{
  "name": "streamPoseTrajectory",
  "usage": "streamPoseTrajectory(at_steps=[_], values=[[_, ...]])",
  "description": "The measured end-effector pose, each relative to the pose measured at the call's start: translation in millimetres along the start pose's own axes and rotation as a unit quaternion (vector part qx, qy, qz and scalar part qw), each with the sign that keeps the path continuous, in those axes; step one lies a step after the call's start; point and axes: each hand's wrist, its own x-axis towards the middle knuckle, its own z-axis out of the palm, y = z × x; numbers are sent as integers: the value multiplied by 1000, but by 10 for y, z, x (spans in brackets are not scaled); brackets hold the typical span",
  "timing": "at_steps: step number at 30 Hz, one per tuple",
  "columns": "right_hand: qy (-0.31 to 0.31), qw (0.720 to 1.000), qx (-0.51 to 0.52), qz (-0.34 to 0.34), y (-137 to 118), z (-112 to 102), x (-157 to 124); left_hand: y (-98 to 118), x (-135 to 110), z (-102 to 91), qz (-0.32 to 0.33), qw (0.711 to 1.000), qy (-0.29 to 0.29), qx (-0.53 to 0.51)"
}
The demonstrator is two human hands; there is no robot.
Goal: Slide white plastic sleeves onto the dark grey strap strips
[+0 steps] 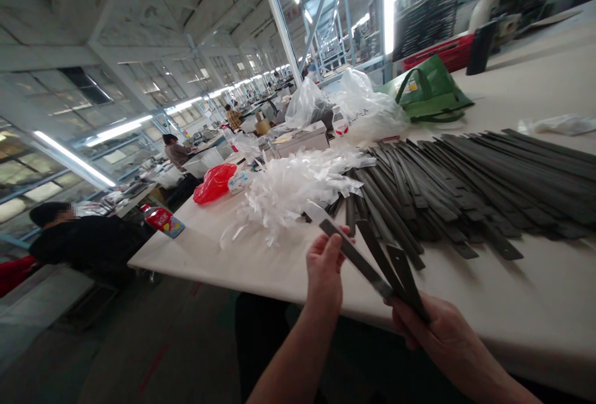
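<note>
My left hand (326,261) pinches the upper end of a dark flat strip (356,256) between thumb and fingers. The strip's lower end runs into my right hand (433,323), which is closed round it and a few more dark strips (404,270) that fan out upward. A piece of whitish film (316,211) shows just beyond the held strip's tip; whether it is attached I cannot tell. Past my hands lies a broad pile of similar dark strips (447,187). To its left is a heap of white film strips (298,184).
Around the worktable (209,261) edge are a red drink bottle (162,221), a red plastic bag (214,184) and a tissue pack (238,182). Behind stand a box (302,140), clear plastic bags (367,106) and a green bag (431,90). A person (88,236) in dark clothes sits at left.
</note>
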Motion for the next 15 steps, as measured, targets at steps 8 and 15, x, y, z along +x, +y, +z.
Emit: streamPoseTrajectory(at_steps=[8,15], values=[[4,1000,-2,-18,68,-14,39,-258,-247,-25,-113,990,-79,40],[-36,999,-2,5,54,8,21,-5,89,4,-29,1000,3,-12]])
